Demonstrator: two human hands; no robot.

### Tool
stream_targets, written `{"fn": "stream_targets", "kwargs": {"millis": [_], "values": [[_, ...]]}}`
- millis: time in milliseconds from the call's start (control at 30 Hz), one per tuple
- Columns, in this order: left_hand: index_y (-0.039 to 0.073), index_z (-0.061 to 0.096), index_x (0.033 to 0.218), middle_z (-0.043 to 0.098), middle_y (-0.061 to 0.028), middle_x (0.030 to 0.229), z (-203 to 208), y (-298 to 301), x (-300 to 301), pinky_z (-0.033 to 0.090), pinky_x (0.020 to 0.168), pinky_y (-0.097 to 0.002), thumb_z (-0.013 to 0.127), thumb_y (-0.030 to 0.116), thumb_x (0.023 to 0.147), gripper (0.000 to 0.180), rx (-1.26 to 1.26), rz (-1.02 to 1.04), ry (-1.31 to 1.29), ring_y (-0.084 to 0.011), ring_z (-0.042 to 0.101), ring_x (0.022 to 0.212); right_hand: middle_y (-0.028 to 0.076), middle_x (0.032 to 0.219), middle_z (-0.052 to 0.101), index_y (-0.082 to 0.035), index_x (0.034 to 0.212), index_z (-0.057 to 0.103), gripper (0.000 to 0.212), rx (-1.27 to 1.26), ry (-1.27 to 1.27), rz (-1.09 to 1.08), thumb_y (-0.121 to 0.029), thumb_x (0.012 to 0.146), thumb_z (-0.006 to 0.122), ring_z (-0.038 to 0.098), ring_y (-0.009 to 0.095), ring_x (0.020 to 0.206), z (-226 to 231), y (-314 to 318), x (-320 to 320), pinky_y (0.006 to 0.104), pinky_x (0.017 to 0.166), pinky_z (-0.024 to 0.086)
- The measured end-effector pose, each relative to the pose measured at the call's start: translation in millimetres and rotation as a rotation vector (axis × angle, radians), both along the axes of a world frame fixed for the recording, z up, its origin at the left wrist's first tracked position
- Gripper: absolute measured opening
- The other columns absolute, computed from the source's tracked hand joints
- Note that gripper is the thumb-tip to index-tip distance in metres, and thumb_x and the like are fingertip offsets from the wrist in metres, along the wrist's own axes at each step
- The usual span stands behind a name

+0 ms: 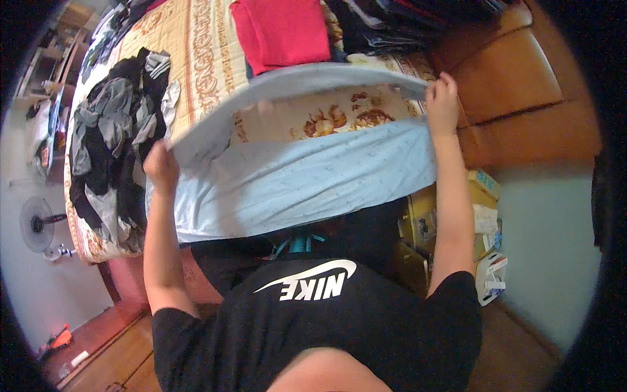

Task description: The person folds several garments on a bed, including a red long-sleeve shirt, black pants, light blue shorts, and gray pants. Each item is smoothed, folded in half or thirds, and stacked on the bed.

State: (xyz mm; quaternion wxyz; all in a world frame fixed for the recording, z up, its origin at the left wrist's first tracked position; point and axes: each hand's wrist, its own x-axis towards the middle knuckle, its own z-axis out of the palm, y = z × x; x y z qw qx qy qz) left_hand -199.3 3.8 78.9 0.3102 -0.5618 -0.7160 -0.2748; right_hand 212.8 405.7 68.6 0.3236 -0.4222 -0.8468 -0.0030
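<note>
A light blue cloth (307,179) is stretched out in front of me over the bed. My left hand (161,166) is closed on its left corner, and my right hand (443,108) pinches the right corner, farther from me. Between the hands the far edge bows upward in an arc, lifted off the bed. The near part hangs down toward my lap with soft creases. Under the arc shows the cream bedsheet (281,124) with its brown flower print. I cannot tell whether the cloth is a garment or a plain sheet.
A folded red cloth (281,36) lies just beyond the arc. Loose black and grey clothes (114,130) are heaped at the left; dark folded clothes (392,29) are stacked at the far right. Brown padded furniture (509,78) borders the right side. A fan (40,223) stands at left.
</note>
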Motion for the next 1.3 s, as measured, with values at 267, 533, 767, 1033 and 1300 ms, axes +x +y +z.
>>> {"fn": "stream_targets", "kwargs": {"millis": [267, 533, 767, 1033, 1300], "values": [[0.011, 0.054, 0.084, 0.051, -0.0071, 0.068, -90, -107, 94, 0.042, 0.051, -0.0385, 0.061, 0.013, 0.066, 0.019, -0.664, 0.083, -0.089, -0.0267, 0.053, 0.059, 0.014, 0.104, 0.054, 0.0, 0.099, 0.054, 0.024, -0.33, 0.108, -0.032, -0.003, 0.075, 0.053, 0.053, 0.029, 0.095, -120, -113, 85, 0.0337, 0.081, 0.045], [0.011, 0.054, 0.085, 0.052, -0.0072, 0.063, -74, -85, 109, 0.043, 0.051, -0.0386, 0.06, 0.009, 0.068, 0.017, -0.628, 0.133, -0.079, -0.0281, 0.054, 0.058, 0.008, 0.087, 0.056, 0.001, 0.092, 0.055, 0.023, -0.962, 1.122, -0.372, -0.003, 0.069, 0.06, 0.053, 0.017, 0.081, -138, -75, 58, 0.0301, 0.073, 0.042], [0.007, 0.056, 0.084, 0.052, -0.0079, 0.062, -59, -87, 123, 0.04, 0.046, -0.0382, 0.053, 0.003, 0.072, 0.013, -0.389, -0.009, 0.0, -0.0272, 0.052, 0.052, 0.012, 0.079, 0.052, -0.001, 0.089, 0.054, 0.019, -0.224, 0.668, -0.492, -0.003, 0.071, 0.062, 0.05, 0.026, 0.079, -71, -98, 90, 0.0366, 0.073, 0.04], [0.011, 0.054, 0.084, 0.055, -0.0108, 0.065, -98, -90, 148, 0.043, 0.05, -0.0424, 0.056, 0.013, 0.074, 0.01, -0.921, -0.159, -0.281, -0.0316, 0.056, 0.059, 0.018, 0.115, 0.039, -0.003, 0.103, 0.05, 0.033, -0.358, 0.178, -0.675, -0.008, 0.073, 0.062, 0.042, 0.036, 0.106, -97, -106, 116, 0.0395, 0.088, 0.037], [0.01, 0.055, 0.082, 0.057, -0.0114, 0.067, -91, -78, 156, 0.045, 0.053, -0.0413, 0.056, 0.011, 0.074, 0.008, -0.869, -0.093, -0.325, -0.0318, 0.057, 0.063, 0.018, 0.103, 0.054, -0.005, 0.104, 0.053, 0.036, -0.461, -0.168, -0.482, -0.027, 0.076, 0.063, 0.05, 0.034, 0.099, -98, -35, 65, 0.0451, 0.082, 0.04]]}}
